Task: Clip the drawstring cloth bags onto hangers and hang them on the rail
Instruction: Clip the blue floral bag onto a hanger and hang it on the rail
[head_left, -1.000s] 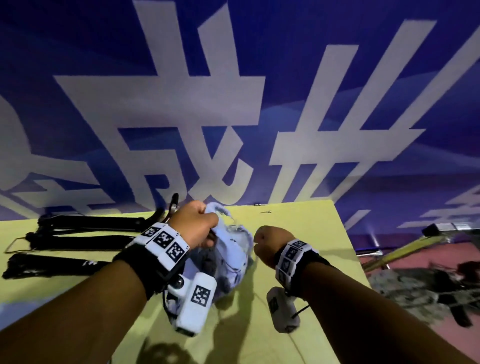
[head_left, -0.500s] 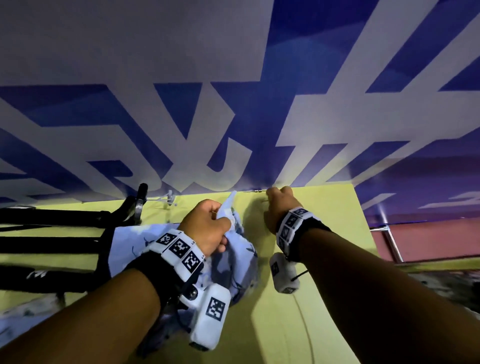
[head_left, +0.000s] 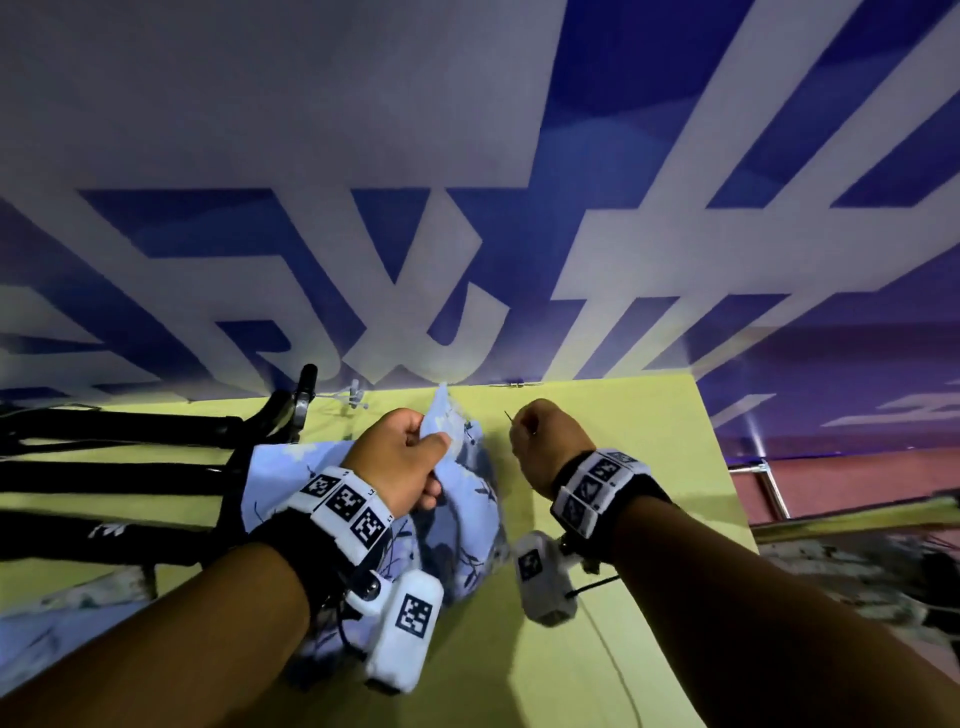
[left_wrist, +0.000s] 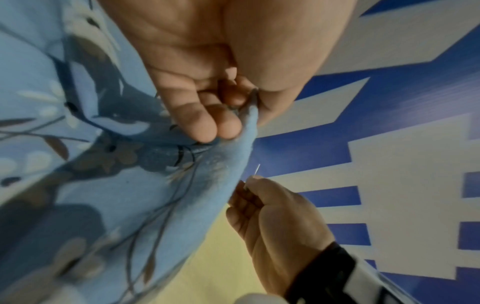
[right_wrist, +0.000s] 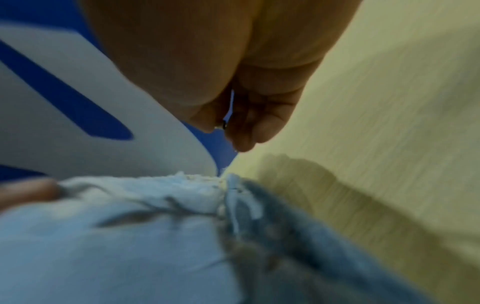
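Head view: the left hand (head_left: 400, 457) pinches a raised corner of the floral cloth bag (head_left: 467, 499), which slumps on the yellow counter (head_left: 649, 441). At 3 o'clock, the right hand (head_left: 550, 441) pinches a thin pin (left_wrist: 257, 170) (probably). Soft, light fabric; hold the hem. Black hangers (head_left: 130, 431) lie at 10 o'clock.

Right wrist view blurred — metal sliver (right_wrist: 224, 125) in right hand (right_wrist: 249, 115) unidentifiable.
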